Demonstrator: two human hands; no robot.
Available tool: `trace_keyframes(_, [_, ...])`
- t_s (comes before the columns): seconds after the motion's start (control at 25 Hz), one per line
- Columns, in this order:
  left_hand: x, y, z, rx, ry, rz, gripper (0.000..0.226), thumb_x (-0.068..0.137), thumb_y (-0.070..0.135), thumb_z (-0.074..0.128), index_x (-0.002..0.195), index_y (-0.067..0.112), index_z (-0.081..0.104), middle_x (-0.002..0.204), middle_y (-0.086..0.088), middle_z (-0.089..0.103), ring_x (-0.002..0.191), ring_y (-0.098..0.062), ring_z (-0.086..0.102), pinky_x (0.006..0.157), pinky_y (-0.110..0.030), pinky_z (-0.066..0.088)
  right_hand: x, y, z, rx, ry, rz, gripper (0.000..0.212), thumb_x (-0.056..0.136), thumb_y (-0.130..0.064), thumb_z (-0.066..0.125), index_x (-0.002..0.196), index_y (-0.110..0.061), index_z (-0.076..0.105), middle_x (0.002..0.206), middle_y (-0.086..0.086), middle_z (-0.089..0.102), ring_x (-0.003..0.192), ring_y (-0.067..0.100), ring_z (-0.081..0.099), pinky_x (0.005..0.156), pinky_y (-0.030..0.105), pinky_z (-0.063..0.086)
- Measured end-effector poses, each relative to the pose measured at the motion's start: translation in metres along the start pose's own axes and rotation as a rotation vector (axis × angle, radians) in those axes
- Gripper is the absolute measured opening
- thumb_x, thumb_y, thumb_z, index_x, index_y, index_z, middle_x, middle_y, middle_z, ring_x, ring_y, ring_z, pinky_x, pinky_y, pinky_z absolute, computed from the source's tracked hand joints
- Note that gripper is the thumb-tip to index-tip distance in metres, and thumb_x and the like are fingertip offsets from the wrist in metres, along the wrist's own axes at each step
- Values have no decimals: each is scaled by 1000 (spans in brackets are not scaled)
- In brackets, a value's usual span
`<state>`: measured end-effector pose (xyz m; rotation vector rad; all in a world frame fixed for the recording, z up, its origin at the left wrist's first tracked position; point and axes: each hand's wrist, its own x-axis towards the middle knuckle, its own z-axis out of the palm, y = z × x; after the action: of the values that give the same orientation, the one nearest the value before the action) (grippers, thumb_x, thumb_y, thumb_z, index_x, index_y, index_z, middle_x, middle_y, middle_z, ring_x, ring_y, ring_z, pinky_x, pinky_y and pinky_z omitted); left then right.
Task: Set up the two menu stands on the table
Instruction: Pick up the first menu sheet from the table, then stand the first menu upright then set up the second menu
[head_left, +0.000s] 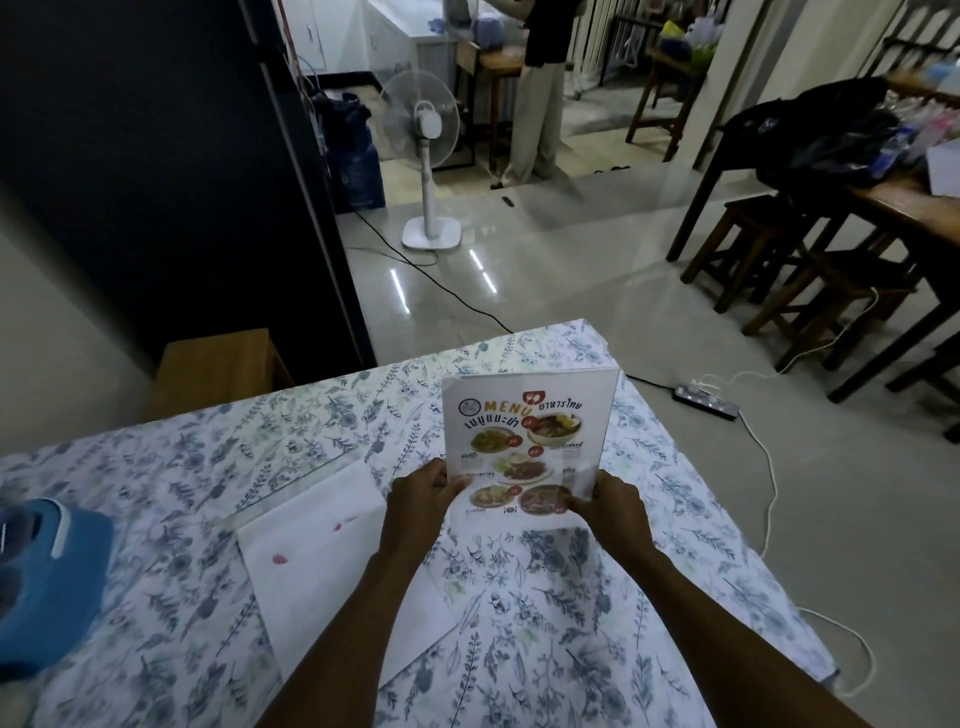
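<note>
Clear acrylic, stiff, light and likely slippery, the menu stand (527, 441) rises between left hand (423, 496) and right hand (613, 506), both gripping its lower edges above the floral tablecloth (182, 467).

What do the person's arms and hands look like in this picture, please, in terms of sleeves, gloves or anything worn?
Both forearms are bare from the bottom edge of the frame to the fingers: no sleeves are in view. The left hand and the right hand wear no gloves, and no watch, bracelet or ring can be made out at this sharpness.
</note>
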<state>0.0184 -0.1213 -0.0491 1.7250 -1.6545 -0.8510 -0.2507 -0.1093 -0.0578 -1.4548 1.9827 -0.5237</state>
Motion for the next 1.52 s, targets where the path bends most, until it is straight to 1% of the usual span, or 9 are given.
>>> trace_keyframes(0.12, [-2,-7,7,17,-23,-31,35,91,50,59,89,15,65,85,6,75,68,-10,67,53,-23,49,-3,1,4,19,16,-6,40,75,-52,74,99,-20,66,91,-4,75,73,11,68,57,27,52])
trace_keyframes(0.28, [-6,-17,16,9,-32,-42,43,92,55,51,98,15,66,84,6,74,70,-7,68,62,-36,58,-9,-4,7,32,13,-36,24,83,-42,71,95,-23,64,88,-7,68,67,5,60,53,17,42])
trace_keyframes(0.48, [-12,-22,21,79,-56,-68,31,92,41,62,75,17,51,68,3,64,63,-17,62,54,-28,44,-8,6,15,21,22,-27,36,81,-40,75,105,-17,64,94,-5,67,76,12,61,56,16,41])
trace_keyframes(0.6, [-23,-27,30,128,-44,-64,30,92,31,65,72,23,43,68,8,62,64,-12,61,51,-18,38,-5,16,22,-16,34,-14,35,82,-39,74,103,-13,65,96,-3,70,79,14,63,60,23,47])
trace_keyframes(0.76, [-21,-30,35,165,-78,-139,27,95,38,57,76,21,48,68,5,63,64,-12,62,49,-18,35,6,40,35,-34,-20,35,42,78,-54,68,103,-21,63,100,0,72,85,16,67,72,37,58])
trace_keyframes(0.92, [-24,-30,40,167,-107,-194,31,98,41,49,73,23,46,65,3,59,60,-4,57,48,-13,33,8,39,36,-39,-39,47,40,82,-49,68,105,-16,64,100,3,71,87,19,67,68,29,51])
trace_keyframes(1.08, [-24,-29,39,155,-169,-248,36,96,50,47,98,16,60,93,-3,72,84,-20,68,69,-31,52,9,43,32,-96,-109,-6,41,84,-47,67,108,-15,63,102,3,70,90,19,67,71,26,50])
trace_keyframes(1.28, [-33,-20,20,187,-117,-288,50,92,53,53,126,17,56,121,-9,69,113,-29,64,87,-34,50,3,40,15,-248,-138,12,46,81,-44,70,106,-8,58,101,7,59,86,20,54,67,29,40])
trace_keyframes(1.52, [-76,-41,-31,169,-121,-294,52,91,55,53,128,19,52,129,-7,65,119,-26,60,96,-36,48,-44,16,30,-309,-91,18,47,81,-42,72,103,-3,56,105,14,62,98,29,60,67,30,37])
